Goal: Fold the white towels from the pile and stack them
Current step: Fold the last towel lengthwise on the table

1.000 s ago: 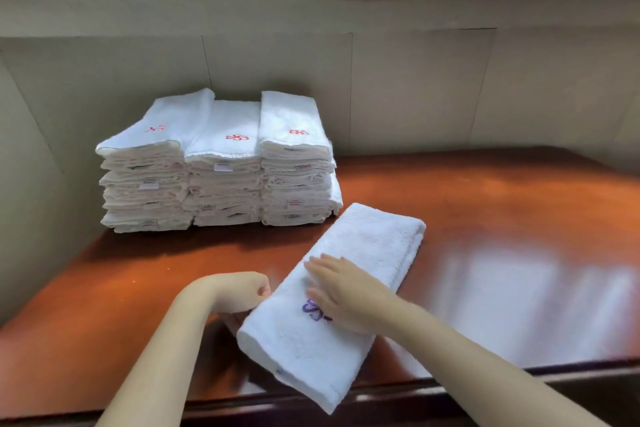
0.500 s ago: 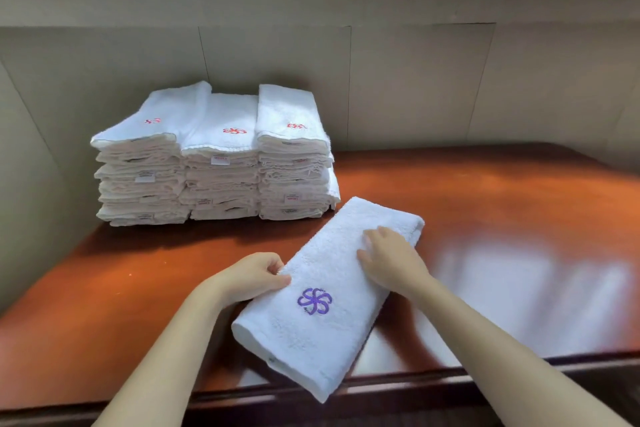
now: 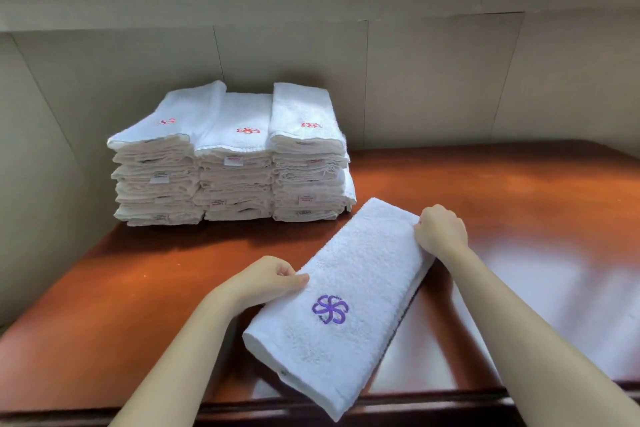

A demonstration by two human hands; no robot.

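**Folded and bound for the stack**

Lying aslant at the front of the surface (image 3: 485, 184), just before three towel stacks (image 3: 235, 156): the folded towel (image 3: 360, 274), pinched at its left edge by the left hand (image 3: 266, 279), clutched at the far corner by the right hand (image 3: 440, 230), fingers curled on cloth. Best lifted level, both ends together, then squared onto a stack

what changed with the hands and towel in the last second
The right hand slid from the purple logo, now uncovered, up the folded towel to its far corner, which it grips. The left hand stays at the towel's left edge, thumb on top. The towel and the three stacks behind have not moved.
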